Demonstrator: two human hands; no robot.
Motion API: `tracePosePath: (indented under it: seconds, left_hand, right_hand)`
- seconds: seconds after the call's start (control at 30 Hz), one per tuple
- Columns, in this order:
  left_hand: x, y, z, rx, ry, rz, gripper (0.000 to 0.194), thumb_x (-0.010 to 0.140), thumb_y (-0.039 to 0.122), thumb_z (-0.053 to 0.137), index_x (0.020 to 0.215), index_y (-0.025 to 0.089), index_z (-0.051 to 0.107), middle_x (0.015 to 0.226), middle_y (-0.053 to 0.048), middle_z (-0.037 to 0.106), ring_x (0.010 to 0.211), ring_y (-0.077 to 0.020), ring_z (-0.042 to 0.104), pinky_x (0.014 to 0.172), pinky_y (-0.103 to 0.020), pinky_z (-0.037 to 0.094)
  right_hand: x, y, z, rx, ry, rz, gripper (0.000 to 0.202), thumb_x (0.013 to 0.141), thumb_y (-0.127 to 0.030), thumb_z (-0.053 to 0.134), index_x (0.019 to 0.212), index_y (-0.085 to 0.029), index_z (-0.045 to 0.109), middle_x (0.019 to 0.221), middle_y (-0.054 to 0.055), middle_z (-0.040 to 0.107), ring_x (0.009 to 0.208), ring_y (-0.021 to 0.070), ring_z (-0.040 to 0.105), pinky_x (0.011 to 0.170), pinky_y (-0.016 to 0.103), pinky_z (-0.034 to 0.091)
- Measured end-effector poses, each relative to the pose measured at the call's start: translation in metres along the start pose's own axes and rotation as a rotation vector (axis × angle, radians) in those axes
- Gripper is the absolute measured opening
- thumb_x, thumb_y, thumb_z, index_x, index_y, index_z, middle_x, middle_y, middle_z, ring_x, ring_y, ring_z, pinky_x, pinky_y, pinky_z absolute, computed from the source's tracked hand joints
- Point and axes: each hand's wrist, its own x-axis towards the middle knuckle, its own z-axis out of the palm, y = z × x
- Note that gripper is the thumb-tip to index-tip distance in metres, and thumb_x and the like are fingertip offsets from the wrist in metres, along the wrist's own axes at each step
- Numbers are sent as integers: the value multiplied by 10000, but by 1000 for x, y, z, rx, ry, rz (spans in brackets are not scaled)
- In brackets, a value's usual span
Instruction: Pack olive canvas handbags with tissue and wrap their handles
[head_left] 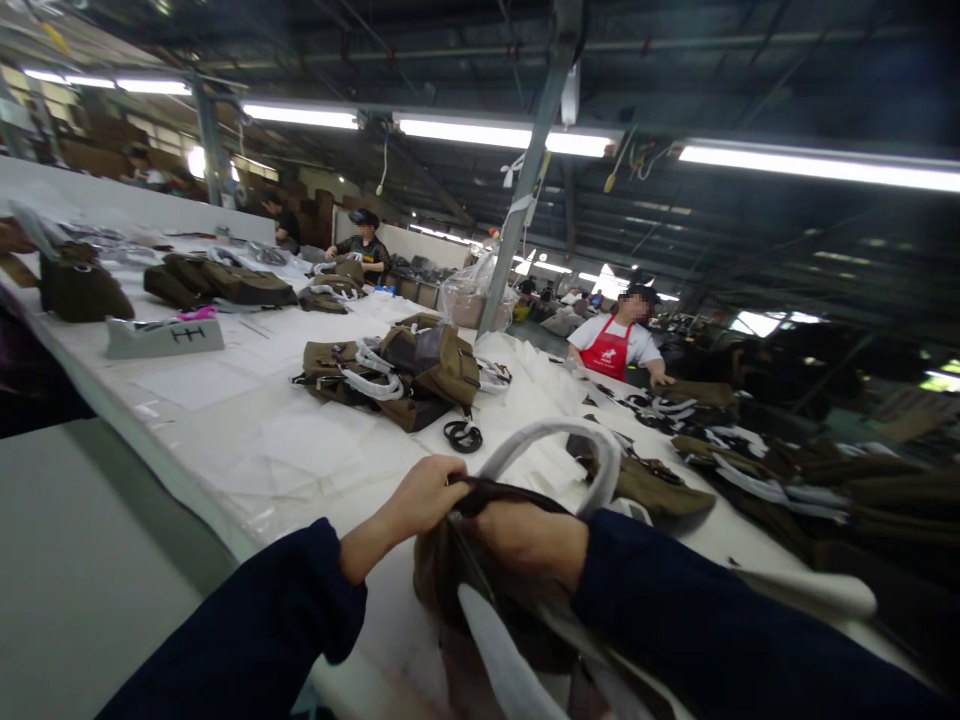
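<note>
A dark brown handbag (pixel 517 620) with its mouth open stands at the near edge of the table, right in front of me. Its two handles are wrapped in white paper; one handle (pixel 555 432) arches up behind the mouth, the other hangs down on my side. My left hand (pixel 427 497) grips the bag's rim at the left corner, fingers closed over it. My right hand (pixel 525 540) reaches down into the mouth; its fingers are hidden inside the bag, and the wrist is slightly blurred.
Olive bags (pixel 427 365) with wrapped handles lie across the white table (pixel 247 410). A grey tape dispenser (pixel 165 338) sits at left, more bags (pixel 660 490) at right. A metal post (pixel 525 190) rises beyond. A co-worker in a red apron (pixel 606 352) stands at the far right side.
</note>
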Motion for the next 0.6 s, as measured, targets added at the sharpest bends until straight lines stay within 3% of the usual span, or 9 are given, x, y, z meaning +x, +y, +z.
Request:
tracePosePath:
  seconds: [0.17, 0.3, 0.37, 0.43, 0.53, 0.6]
  left_hand:
    - [-3, -9, -10, 164, -20, 21, 72, 795, 236, 583, 855, 226, 622, 842, 11, 643, 772, -173, 578, 656, -253, 384]
    - [-8, 5, -14, 351, 40, 216, 281, 790, 131, 584, 1044, 240, 531, 1110, -28, 593, 1004, -207, 564, 789, -278, 417]
    - [-7, 10, -15, 403, 12, 278, 258, 790, 98, 568, 1003, 230, 507, 1072, -34, 586, 1003, -210, 556, 801, -284, 410]
    - [-4, 10, -15, 378, -51, 235, 169, 806, 120, 558, 913, 231, 488, 920, -7, 591, 857, -193, 567, 711, -273, 396]
    - [4, 4, -10, 243, -101, 140, 107, 816, 152, 540, 848, 232, 477, 772, 25, 572, 711, -165, 537, 624, -258, 351]
    - [9, 1, -5, 163, -85, 121, 84, 816, 150, 518, 827, 226, 486, 738, 31, 566, 697, -158, 527, 621, -253, 341]
  right_hand:
    - [-16, 12, -21, 64, -14, -74, 518, 690, 35, 462, 1111, -192, 662, 1123, 60, 708, 986, 197, 646, 890, 290, 492]
    - [-33, 15, -33, 47, -32, -19, 439, 720, 13, 483, 1079, -163, 664, 1103, 84, 716, 983, 212, 653, 878, 308, 503]
    - [-40, 11, -41, -29, -58, 53, 365, 745, -13, 505, 1043, -153, 662, 1021, 94, 726, 894, 211, 663, 795, 301, 514]
    - [-47, 4, -50, -110, -54, 106, 310, 768, -40, 515, 1011, -176, 653, 934, 75, 721, 805, 196, 654, 715, 285, 501]
    - [-53, -8, -54, -157, 167, 78, 248, 868, -179, 537, 1104, -220, 601, 968, 54, 697, 855, 200, 643, 755, 303, 495]
    - [-48, -10, -45, -183, 267, 10, 289, 894, -265, 556, 1178, -214, 567, 1064, 70, 676, 941, 223, 635, 830, 336, 497]
